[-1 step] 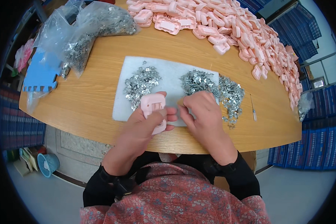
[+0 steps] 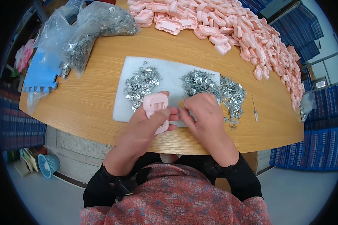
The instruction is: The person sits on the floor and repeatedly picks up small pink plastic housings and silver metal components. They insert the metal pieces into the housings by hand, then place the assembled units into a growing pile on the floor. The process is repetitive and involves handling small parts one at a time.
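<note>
My left hand [image 2: 141, 125] is closed around a pink plastic housing [image 2: 155, 100], its thumb lying across the slotted opening. Close beside those fingertips, my right hand [image 2: 204, 112] has thumb and forefinger pinched together. Whatever the pinch holds is too small or hidden to make out. Both hands are above the near part of a white foam sheet [image 2: 171, 71]. On the sheet lie two piles of small silvery metal clips, a left pile [image 2: 142, 82] and a right pile [image 2: 199, 81]. More loose metal clips [image 2: 233, 97] spill onto the wood on the right.
A screwdriver [image 2: 255, 108] lies on the wooden table [image 2: 82, 101] at the right. Many pink housings [image 2: 229, 22] are heaped along the far and right edge. Clear bags of metal parts [image 2: 97, 22] rest at the far left, by a blue foam mat [image 2: 43, 73].
My left hand and the pink housing have shifted slightly right, closer to my right hand. The right hand has hardly moved.
</note>
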### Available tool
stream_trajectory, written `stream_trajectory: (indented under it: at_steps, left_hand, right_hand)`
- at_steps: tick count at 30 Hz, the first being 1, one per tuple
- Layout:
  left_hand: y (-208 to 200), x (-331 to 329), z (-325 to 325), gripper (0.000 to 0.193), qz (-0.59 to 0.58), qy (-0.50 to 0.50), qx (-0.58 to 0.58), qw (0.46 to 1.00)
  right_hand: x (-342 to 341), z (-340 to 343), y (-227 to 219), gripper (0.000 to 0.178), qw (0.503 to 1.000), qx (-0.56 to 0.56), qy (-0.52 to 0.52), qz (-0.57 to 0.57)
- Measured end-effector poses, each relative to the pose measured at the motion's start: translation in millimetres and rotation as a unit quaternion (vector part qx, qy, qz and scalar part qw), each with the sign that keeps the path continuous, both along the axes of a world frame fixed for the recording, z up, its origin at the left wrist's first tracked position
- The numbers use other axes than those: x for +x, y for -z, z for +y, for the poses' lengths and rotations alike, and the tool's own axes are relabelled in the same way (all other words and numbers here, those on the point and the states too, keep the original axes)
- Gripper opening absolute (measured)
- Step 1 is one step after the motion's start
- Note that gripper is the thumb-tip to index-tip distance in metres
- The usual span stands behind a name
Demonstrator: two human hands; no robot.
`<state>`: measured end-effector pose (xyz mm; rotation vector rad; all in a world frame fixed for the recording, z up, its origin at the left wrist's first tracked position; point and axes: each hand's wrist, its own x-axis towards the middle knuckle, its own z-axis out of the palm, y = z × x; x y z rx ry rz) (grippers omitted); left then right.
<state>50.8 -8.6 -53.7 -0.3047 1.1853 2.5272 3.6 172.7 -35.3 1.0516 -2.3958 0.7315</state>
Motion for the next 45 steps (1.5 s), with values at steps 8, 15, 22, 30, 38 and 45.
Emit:
stream_trajectory:
  at_steps: [8,15,22,30,38,45]
  left_hand:
    - [7,-10,16,0.051,0.036,-0.027,-0.004,0.999]
    - [3,-14,18,0.055,0.020,-0.051,0.016,0.998]
    - [3,-14,16,0.053,0.066,0.013,-0.072,0.995]
    - [7,-13,13,0.053,0.107,0.056,-0.112,0.986]
    - [5,-17,6,0.047,-0.020,0.098,0.095,0.990]
    - [8,-16,7,0.060,-0.052,0.097,0.179,0.978]
  right_hand:
    - [11,17,-1,0.028,0.995,0.030,-0.057,0.074]
    - [17,22,-4,0.028,0.997,0.021,-0.064,0.027]
    - [8,23,-19,0.014,0.967,-0.089,0.026,-0.238]
    - [1,28,-29,0.009,0.834,-0.114,0.029,-0.539]
    - [2,28,-18,0.008,0.821,-0.235,0.053,-0.518]
    - [8,24,-14,0.008,0.891,-0.210,0.045,-0.400]
